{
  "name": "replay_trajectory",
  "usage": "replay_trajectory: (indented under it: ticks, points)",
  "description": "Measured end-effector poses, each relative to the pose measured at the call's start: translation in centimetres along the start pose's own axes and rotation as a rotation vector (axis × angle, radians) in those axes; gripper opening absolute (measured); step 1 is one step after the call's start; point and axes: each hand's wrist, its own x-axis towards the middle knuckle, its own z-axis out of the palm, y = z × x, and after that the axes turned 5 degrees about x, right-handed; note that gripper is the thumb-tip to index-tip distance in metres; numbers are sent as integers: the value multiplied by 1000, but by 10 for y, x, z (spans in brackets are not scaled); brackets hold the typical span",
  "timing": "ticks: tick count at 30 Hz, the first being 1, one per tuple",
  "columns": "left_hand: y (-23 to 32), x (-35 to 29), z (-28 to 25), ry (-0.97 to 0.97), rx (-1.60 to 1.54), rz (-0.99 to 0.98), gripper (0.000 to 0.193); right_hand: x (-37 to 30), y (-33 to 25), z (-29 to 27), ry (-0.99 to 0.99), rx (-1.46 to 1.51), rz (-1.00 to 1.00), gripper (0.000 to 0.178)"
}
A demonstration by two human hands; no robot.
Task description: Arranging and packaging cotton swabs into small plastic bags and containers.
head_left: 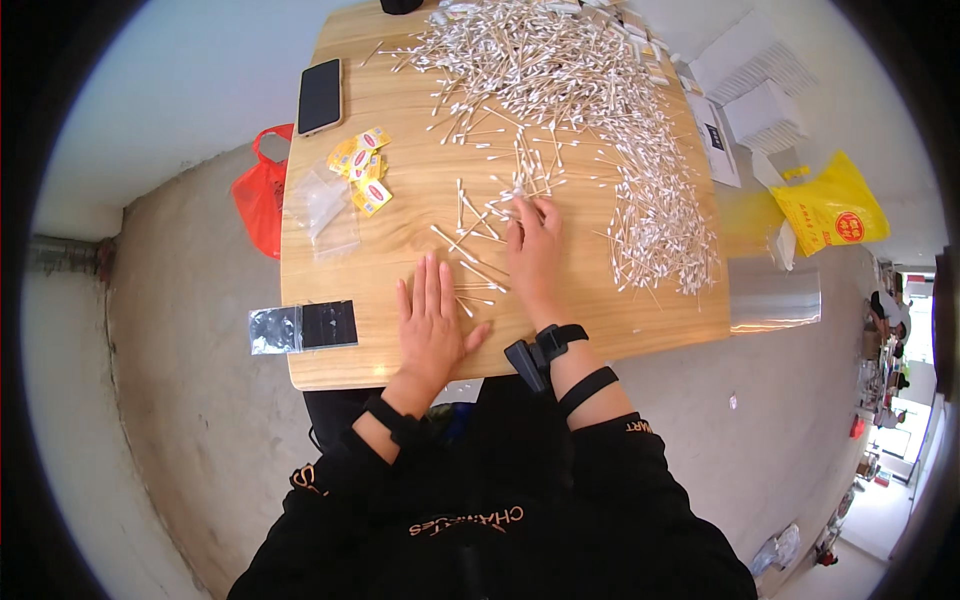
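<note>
My left hand (430,325) lies flat on the wooden table, its fingers stretched out and holding nothing. Just right of its fingertips are several loose cotton swabs (480,275) with white tips. My right hand (536,255) is bent over the table, with curled fingers at a small cluster of cotton swabs. Its fingertips seem to pinch a swab there, though the fingers partly hide the contact. Beyond this hand, a large heap of cotton swabs (540,65) covers the far part of the table and runs down its right side.
At the table's left are a phone (320,97), yellow printed cards (362,165), clear plastic bags (328,210) and a dark packet (328,324) near the front edge. A red bag (262,195) hangs at the left side; a yellow bag (832,203) is beyond the right edge.
</note>
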Motion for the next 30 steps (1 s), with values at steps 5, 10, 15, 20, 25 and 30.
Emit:
replay_trajectory:
  ticks: [5, 10, 15, 20, 25, 30]
  points:
    - [-3, -15, -7, -12, -89, 25, 95, -11, -3, -6, 34, -93, -75, 34]
    - [-39, 17, -4, 79, -90, 20, 102, -41, -8, -26, -70, -46, -204, 32]
    - [-62, 28, -30, -18, -225, 288, 102, -60, -26, -43, -67, 60, 61, 28]
    - [-42, 1, -12, -89, -12, 374, 84, -66, -25, -33, -205, 22, 100, 19]
    - [7, -26, -8, -7, -23, 28, 68, -61, -35, -21, -176, 86, 136, 11]
    - [5, -22, -1, 107, -61, -47, 72, -61, -26, -24, -204, 122, 70, 14]
